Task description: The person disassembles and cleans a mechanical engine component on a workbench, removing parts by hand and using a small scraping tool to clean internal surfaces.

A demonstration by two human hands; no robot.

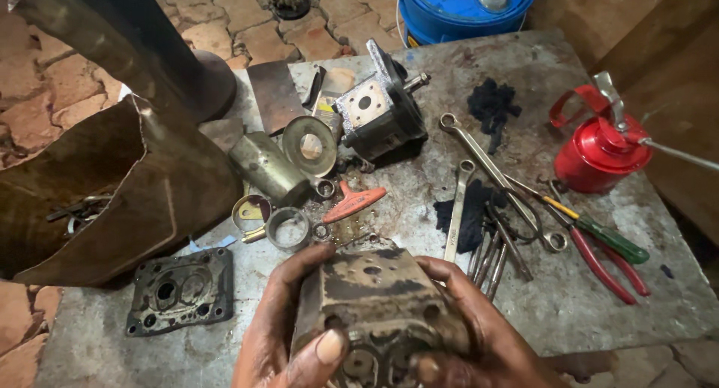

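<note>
Both hands grip a greasy pump housing block low over the metal table.

From the left: a torn cardboard box [112, 201] sits at the table [584, 298] edge, a flat cover plate [180, 291] beside it. The left hand [281, 332] clamps the metal housing block [374, 298], thumb pressed on its near face; the right hand [479, 335] wraps the other side, fingers closed on it. A firm two-sided grip, kept clear of the bored openings, looks wise on so oily a part. Farther right lie spanners [479, 178], pliers [607, 261] and a red oil can [599, 152]. The block's lower face and both wrists are cut off below.
</note>
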